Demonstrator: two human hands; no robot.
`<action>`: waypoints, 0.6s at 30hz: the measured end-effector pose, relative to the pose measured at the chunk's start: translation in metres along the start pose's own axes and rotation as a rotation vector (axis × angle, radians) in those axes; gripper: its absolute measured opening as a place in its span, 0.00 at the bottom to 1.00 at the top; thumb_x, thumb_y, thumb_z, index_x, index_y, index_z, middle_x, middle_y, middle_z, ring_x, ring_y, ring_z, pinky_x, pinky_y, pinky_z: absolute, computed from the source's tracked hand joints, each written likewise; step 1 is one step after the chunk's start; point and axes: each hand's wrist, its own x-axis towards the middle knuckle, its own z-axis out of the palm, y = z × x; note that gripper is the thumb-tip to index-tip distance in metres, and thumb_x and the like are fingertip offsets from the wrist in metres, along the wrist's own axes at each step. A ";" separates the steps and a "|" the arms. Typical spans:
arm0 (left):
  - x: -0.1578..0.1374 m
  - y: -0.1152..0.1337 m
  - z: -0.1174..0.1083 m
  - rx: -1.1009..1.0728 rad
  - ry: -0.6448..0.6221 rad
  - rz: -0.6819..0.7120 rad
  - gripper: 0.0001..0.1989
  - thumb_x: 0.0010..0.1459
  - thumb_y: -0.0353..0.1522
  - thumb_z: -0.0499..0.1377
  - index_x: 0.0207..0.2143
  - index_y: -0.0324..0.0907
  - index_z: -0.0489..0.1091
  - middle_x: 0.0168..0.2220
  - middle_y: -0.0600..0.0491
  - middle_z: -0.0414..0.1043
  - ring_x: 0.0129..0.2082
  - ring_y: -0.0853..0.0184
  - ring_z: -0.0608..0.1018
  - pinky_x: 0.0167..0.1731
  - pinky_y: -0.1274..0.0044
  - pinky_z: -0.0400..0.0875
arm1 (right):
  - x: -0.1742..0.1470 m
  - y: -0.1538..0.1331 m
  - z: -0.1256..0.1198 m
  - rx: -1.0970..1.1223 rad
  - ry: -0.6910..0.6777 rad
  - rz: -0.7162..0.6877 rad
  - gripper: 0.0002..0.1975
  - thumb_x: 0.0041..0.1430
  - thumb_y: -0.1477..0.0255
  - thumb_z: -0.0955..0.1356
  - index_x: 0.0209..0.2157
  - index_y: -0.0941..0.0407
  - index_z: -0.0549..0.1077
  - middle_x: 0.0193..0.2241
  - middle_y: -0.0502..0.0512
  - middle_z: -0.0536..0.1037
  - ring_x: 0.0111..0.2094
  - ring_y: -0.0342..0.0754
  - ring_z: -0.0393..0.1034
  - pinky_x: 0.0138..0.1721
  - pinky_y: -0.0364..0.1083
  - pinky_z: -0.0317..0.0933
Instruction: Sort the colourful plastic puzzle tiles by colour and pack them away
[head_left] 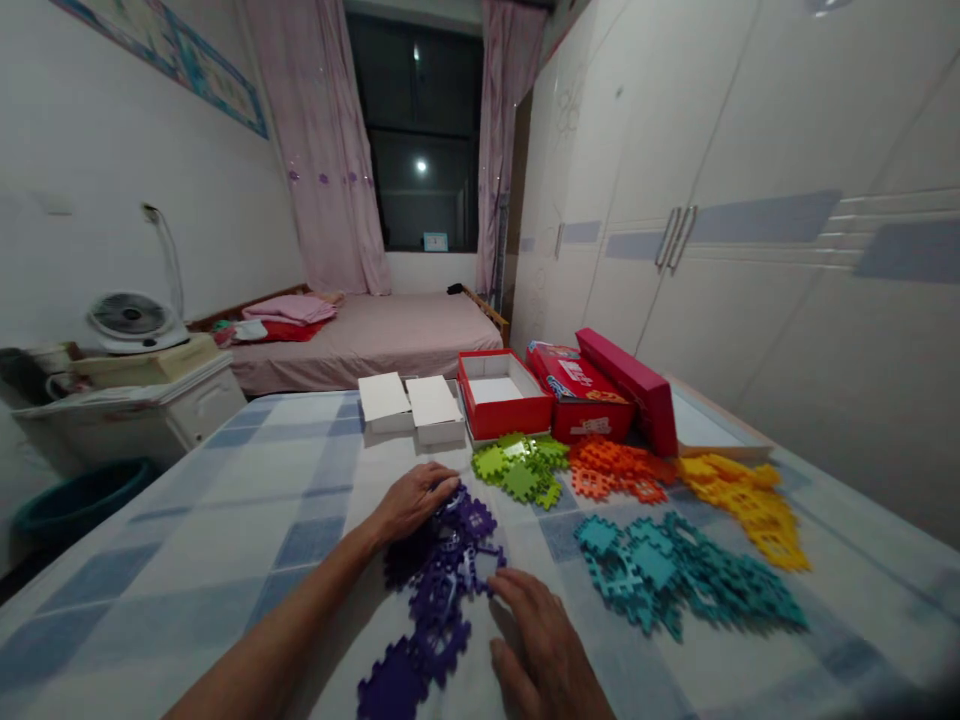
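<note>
Head view: purple pieces (439,600) lie in a long heap on a checked cloth (247,530). The left hand (418,500) reaches forward, palm down, fingers together over the heap's far end; whether it pinches anything, I cannot tell. The right hand (546,640), thumb and fingers spread, rests at the heap's right edge.

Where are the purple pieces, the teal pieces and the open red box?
Purple pieces (436,592): head view, near the middle of the spread-out pile.
Teal pieces (660,566): head view, on a flat piece inside the pile.
Open red box (513,419): head view, on its front wall.
</note>
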 end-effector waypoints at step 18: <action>-0.007 -0.064 -0.014 -0.667 0.488 -0.627 0.26 0.45 0.48 0.56 0.40 0.38 0.72 0.44 0.47 0.76 0.45 0.60 0.77 0.52 0.72 0.65 | 0.015 0.237 -0.247 -0.573 0.422 0.830 0.39 0.44 0.51 0.66 0.55 0.59 0.62 0.55 0.68 0.62 0.55 0.64 0.57 0.51 0.62 0.56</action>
